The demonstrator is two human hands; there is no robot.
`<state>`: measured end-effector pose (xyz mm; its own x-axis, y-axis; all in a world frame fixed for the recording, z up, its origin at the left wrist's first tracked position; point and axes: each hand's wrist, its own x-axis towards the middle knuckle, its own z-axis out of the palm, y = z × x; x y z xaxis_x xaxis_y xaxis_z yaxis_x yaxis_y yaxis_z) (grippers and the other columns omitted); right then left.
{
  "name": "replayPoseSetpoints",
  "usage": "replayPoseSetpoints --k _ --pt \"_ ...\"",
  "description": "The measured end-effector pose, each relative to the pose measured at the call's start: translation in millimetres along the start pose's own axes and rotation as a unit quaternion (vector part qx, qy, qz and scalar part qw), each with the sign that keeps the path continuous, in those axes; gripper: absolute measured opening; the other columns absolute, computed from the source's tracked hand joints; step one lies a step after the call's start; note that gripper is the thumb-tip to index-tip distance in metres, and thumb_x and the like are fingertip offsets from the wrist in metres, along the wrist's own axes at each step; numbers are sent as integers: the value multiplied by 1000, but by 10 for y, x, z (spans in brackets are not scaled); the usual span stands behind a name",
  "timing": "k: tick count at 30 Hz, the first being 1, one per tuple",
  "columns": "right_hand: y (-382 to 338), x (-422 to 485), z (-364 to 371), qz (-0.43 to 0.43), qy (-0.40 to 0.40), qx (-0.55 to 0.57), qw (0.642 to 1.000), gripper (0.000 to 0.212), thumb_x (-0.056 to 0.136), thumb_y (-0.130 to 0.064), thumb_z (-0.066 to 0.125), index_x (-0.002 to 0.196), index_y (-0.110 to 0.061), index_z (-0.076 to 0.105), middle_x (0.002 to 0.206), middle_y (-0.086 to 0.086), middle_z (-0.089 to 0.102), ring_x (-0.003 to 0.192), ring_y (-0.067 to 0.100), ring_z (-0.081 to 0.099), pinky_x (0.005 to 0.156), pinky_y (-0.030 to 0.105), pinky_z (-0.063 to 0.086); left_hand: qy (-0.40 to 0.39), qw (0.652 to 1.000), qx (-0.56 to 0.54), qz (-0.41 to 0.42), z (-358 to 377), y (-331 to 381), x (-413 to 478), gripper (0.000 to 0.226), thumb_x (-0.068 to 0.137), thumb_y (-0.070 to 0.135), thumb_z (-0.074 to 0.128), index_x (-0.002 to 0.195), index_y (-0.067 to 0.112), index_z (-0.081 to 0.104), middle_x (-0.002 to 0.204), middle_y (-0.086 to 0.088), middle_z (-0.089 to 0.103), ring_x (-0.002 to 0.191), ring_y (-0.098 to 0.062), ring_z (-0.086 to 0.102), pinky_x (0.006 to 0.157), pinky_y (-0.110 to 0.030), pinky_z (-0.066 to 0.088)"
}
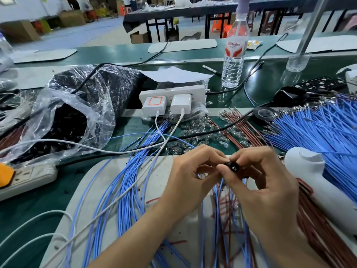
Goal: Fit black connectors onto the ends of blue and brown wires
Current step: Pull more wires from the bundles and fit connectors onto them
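Note:
A small black connector (pixel 233 166) sits between my two hands above the grey mat (pixel 154 180). My right hand (pixel 264 182) pinches it between thumb and fingers. My left hand (pixel 193 175) has its fingers curled at the connector's left side, where a blue wire (pixel 216 192) and a brown wire (pixel 224 198) hang down; the left fingertips hide the wire ends. Loose blue wires (pixel 123 182) spread over the mat. A thick bundle of blue wires (pixel 318 130) lies at the right, with brown wires (pixel 241 128) beside it.
A clear plastic bag of black connectors (pixel 63 120) lies at the left. A white power strip with two chargers (pixel 172 99) stands behind, a water bottle (pixel 234 55) further back. A white device (pixel 318 182) rests at the right, a roll of black tape (pixel 263 114) beyond it.

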<state>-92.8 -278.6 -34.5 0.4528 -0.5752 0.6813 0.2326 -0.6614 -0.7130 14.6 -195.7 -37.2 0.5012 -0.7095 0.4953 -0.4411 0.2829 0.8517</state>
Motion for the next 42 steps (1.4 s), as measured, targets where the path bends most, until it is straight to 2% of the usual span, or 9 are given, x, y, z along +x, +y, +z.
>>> replayPoseSetpoints --k 5,18,23,29,31,34,36,39,42 --pt "-10 -4 3 2 6 -9 1000 21 79 -33 70 83 -26 51 81 -4 57 71 25 62 59 44 53 -6 1000 12 0 -7 -17 2 7 82 4 67 84 10 65 92 -1 66 83 -19 66 70 -29 56" --pt "-40 1 -7 6 -7 -3 1000 21 79 -33 70 80 -29 50 78 -4 57 67 23 62 57 42 54 -19 999 30 1 -11 -54 -15 7 86 1 62 81 -2 59 90 -9 66 79 -21 66 69 -30 57" --pt "-49 3 -17 -18 -7 -41 999 20 79 -26 72 78 -17 54 74 0 57 64 21 59 54 39 51 -28 999 26 -24 -1 -56 -13 12 87 2 59 79 -5 54 88 -11 65 78 -26 64 68 -45 56" --pt "-25 17 -21 7 -1 -61 998 20 77 -22 74 77 -20 54 73 -6 58 63 14 59 57 34 52 -46 997 68 -2 -4 -90 6 11 86 0 59 78 0 51 88 -2 65 74 -20 63 64 -43 54" --pt "-15 26 -16 15 1 -65 998 22 76 -21 74 81 -26 53 73 -9 57 64 12 60 58 31 52 -43 995 91 2 -13 -110 3 7 85 2 62 84 6 57 87 1 68 72 -18 66 63 -41 55" --pt "0 47 -37 17 -1 -85 996 22 76 -22 74 84 -28 54 75 -10 57 65 13 60 59 36 51 -66 992 107 22 -5 -94 2 42 81 2 67 117 21 57 98 6 70 78 -11 69 73 -33 58" --pt "-4 63 -44 24 2 -95 995 23 74 -23 76 83 -29 55 73 -11 57 65 11 59 60 32 50 -80 987 125 58 -6 -80 -2 54 79 1 70 127 22 55 105 5 70 85 -8 69 78 -27 57" --pt "-39 97 -81 5 -4 -90 996 15 77 -26 75 81 -26 60 73 -13 60 64 8 58 60 22 48 -46 974 183 122 8 -60 13 35 84 8 67 119 11 64 96 5 69 79 -4 64 72 -18 52" --pt "-16 152 -144 1 8 -150 989 17 83 -30 69 77 -15 65 73 -5 62 64 8 56 61 13 44 7 982 170 82 -18 -36 26 22 89 22 63 106 9 69 85 15 63 71 -4 65 66 -27 55"
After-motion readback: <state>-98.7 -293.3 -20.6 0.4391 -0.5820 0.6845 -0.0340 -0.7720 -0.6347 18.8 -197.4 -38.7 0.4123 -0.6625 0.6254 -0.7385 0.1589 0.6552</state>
